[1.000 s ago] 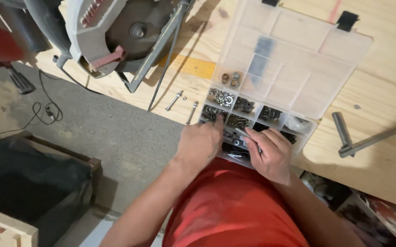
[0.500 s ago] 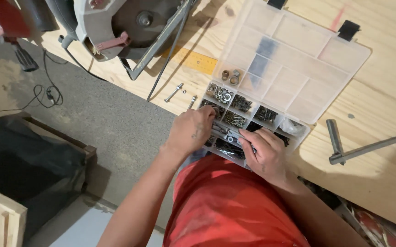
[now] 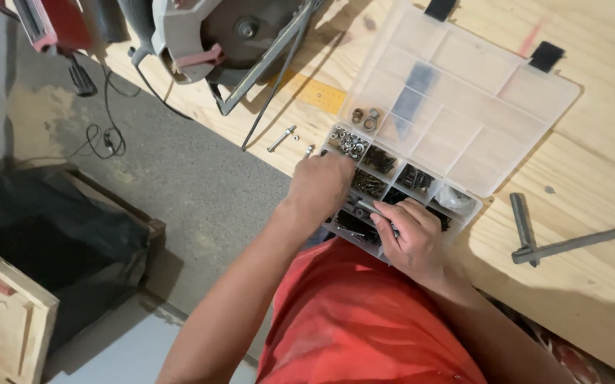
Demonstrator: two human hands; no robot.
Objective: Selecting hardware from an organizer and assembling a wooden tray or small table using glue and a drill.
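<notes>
A clear plastic organiser box (image 3: pixel 456 206) lies open on the wooden workbench (image 3: pixel 606 156), its lid (image 3: pixel 464 92) folded back. Its compartments hold nuts, screws and several other small metal parts (image 3: pixel 375 178). My left hand (image 3: pixel 318 188) rests, fingers curled, over the box's near-left compartments; whether it holds a part is hidden. My right hand (image 3: pixel 410 238) lies on the front compartments, its fingers pinching a thin screw or bolt (image 3: pixel 371 208). Two loose nuts (image 3: pixel 364 117) sit on the lid.
A circular saw (image 3: pixel 229 35) lies at the bench's far-left edge with its cable hanging to the concrete floor. Loose bolts (image 3: pixel 282 139) lie by the box. A metal rod tool (image 3: pixel 563 245) sits at the right. A wooden crate with black lining (image 3: pixel 44 249) stands below left.
The view has shifted slightly. My left hand has moved a little further onto the box's left compartments; my right hand stays on the front compartments.
</notes>
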